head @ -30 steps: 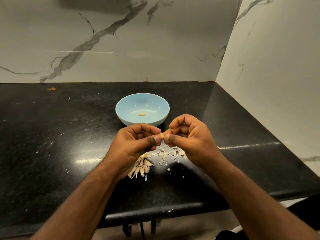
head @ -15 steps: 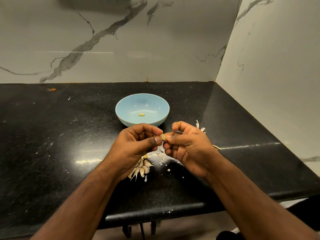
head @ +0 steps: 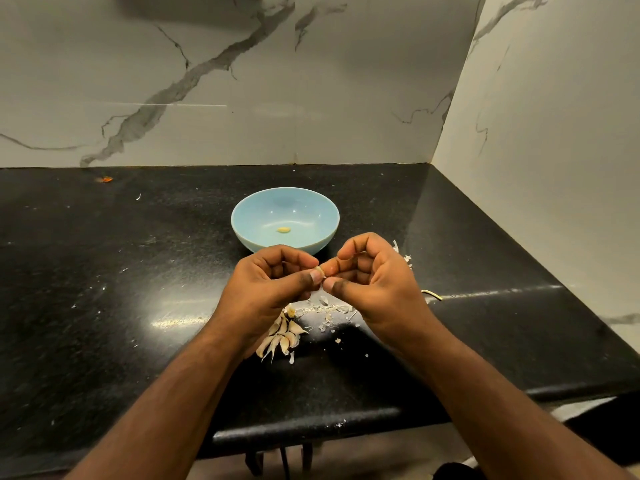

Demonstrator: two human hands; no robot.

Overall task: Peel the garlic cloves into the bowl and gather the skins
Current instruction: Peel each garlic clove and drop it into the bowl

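head view: a small garlic clove (head: 319, 271) sits pinched between the two hands, held above the black desk (head: 104, 289) just near of the bowl. the left hand (head: 266, 289) grips it with thumb and curled fingers (head: 294, 259), the thumb tip pressed against the clove. the right hand (head: 377, 285) meets it from the other side, its thumb and first finger nipping the same clove, the other fingers curled in over the palm. both hands are closed tight on the clove, and little of it shows between the fingertips.

just beyond the hands stands a pale blue bowl (head: 242, 220), upright on the desk, with one peeled clove (head: 283, 230) lying in its bottom. below the left hand, on the near part of the desk, lies a small heap of unpeeled cloves (head: 280, 336), partly hidden by the wrist. to the right of that heap, under and between the hands, loose skins (head: 329, 311) and crumbs are scattered on the desk. a few more skin scraps (head: 403, 254) show past the right hand's far side, near the bowl.

at the far left of the desk lies a small orange speck (head: 106, 180), well apart from everything else. grey-veined marble walls (head: 242, 81) rise behind and at the right.
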